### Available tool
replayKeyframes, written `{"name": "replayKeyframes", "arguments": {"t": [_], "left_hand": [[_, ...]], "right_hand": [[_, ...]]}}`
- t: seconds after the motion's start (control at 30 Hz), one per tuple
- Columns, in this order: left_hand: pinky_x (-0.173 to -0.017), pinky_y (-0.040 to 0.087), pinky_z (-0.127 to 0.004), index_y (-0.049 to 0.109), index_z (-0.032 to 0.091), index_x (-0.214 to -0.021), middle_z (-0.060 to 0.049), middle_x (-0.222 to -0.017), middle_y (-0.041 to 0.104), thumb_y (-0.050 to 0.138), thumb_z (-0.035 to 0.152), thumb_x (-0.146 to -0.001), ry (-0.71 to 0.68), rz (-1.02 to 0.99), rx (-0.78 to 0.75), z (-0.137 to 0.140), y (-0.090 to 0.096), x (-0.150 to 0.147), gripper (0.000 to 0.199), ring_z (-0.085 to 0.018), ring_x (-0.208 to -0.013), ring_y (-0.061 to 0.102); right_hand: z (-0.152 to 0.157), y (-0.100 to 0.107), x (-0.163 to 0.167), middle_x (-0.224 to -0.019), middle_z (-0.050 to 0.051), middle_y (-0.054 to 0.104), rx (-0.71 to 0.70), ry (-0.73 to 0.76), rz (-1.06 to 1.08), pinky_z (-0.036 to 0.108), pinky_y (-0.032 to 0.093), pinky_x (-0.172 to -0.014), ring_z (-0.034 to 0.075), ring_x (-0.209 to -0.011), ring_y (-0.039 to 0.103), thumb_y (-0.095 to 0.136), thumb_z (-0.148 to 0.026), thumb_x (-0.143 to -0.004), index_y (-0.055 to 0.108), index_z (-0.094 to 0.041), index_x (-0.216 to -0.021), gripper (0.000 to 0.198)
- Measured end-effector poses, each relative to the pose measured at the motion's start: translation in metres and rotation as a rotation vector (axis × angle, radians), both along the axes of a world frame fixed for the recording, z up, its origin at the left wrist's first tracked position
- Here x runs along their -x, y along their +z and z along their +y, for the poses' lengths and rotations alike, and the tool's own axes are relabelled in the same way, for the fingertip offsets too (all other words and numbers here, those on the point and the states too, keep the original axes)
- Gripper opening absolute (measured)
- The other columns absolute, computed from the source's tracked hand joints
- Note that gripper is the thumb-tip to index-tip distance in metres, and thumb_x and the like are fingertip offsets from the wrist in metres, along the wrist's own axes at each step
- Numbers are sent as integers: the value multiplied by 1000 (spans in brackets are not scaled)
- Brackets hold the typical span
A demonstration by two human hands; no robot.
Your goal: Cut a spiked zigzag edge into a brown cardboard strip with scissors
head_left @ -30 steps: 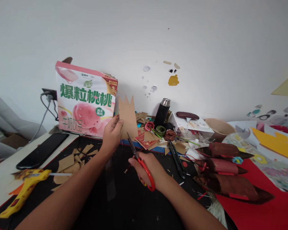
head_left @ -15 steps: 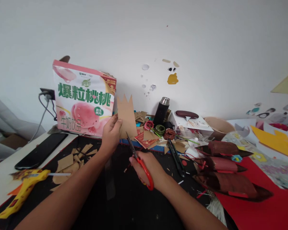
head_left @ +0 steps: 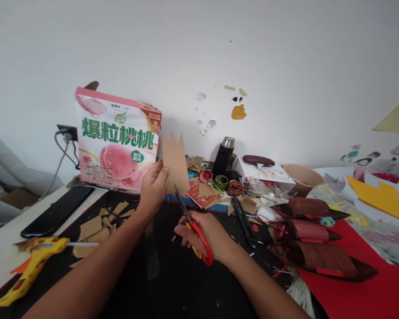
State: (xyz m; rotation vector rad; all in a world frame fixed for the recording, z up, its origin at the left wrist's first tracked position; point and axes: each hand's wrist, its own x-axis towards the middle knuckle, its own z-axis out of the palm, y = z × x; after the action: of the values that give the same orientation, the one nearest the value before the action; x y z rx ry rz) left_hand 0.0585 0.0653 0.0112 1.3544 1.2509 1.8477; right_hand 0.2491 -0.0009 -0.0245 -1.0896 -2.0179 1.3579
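My left hand (head_left: 154, 186) pinches the left edge of a brown cardboard piece (head_left: 175, 161) whose top is cut into zigzag points. The piece is held upright above the black mat (head_left: 136, 274). In my right hand (head_left: 202, 235) is a pair of scissors (head_left: 204, 243) with red and yellow handles, fingers wrapped round them. The blades point up and away, their tip close to the cardboard's lower edge; I cannot tell whether they touch it. Behind my left hand stands a pink and white drink carton (head_left: 118, 141).
Left lie a yellow glue gun (head_left: 36, 266), a black phone (head_left: 58, 212) and cardboard scraps (head_left: 91, 228). Ahead are a black flask (head_left: 223, 157), small open paint jars (head_left: 221, 181) and a dark utility knife (head_left: 243, 221). Brown model boats (head_left: 329, 259) rest right, beside red paper (head_left: 385, 288).
My right thumb and fingers have shifted on the scissors, and more of the yellow handle shows. The cardboard and my left hand stay nearly in place. The camera view has tilted slightly.
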Motion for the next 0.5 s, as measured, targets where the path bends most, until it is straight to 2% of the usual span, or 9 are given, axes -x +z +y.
{"name": "replayKeyframes", "arguments": {"t": [0.13,0.3,0.4,0.5], "left_hand": [[-110,51,-45,73,14,-120,-14,-128,76,62,42,-90,6,22,11,0,-1,0,43,-31,-121,69],[-105,54,-43,74,15,-119,-13,-125,77,61,42,-90,3,29,10,0,-2,-1,42,-31,-119,70],[-105,55,-43,75,16,-118,-12,-124,78,61,42,-90,20,16,11,0,-3,-2,41,-30,-119,70],[-107,54,-44,74,15,-118,-13,-125,78,61,41,-90,20,2,14,1,-3,-3,40,-30,-120,70]], "right_hand": [[1,-3,-1,-90,6,79,15,13,41,23,53,-62,19,-73,77,70,-64,-95,67,-19,-110,48],[1,-3,-3,-93,6,79,-27,14,45,26,56,-69,22,-80,78,76,-64,-89,68,-20,-115,52],[0,-3,-1,-90,6,78,21,1,61,26,57,-65,22,-77,78,77,-64,-89,68,-19,-117,54],[-1,-1,2,-82,5,75,92,-30,93,24,56,-56,18,-65,73,71,-64,-93,68,-17,-116,53]]}}
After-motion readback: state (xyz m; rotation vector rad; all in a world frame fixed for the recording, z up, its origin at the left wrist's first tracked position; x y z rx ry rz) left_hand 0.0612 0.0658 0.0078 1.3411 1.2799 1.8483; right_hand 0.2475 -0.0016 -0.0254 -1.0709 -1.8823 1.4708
